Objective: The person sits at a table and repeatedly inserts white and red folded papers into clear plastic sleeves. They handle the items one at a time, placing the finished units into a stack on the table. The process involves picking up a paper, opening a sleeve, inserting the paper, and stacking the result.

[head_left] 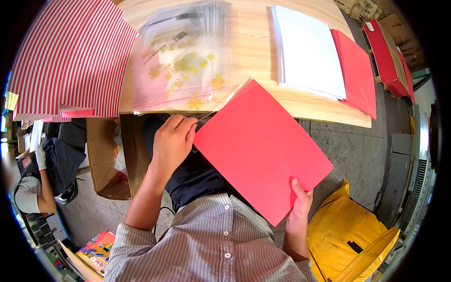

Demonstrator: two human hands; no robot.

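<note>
A red paper sheet (pixel 263 145), possibly a stack of them, lies tilted across my lap and the table's front edge. My right hand (pixel 299 199) grips it near its lower right corner, thumb on top. At the sheet's left corner my left hand (pixel 174 141) is closed, its fingers pinched on the edge of a clear plastic bag. That bag's film shows along the sheet's upper left edge; most of it is hidden. Just beyond my left hand lies a pile of clear plastic bags (pixel 181 61) with yellow printing.
A tall stack of red-and-white striped sheets (pixel 70 61) stands at the table's left. White sheets (pixel 310 51) and red sheets (pixel 359 70) lie at the right. A yellow sack (pixel 347 235) is on the floor at my right. A cardboard box (pixel 105 160) and another person (pixel 33 188) are at left.
</note>
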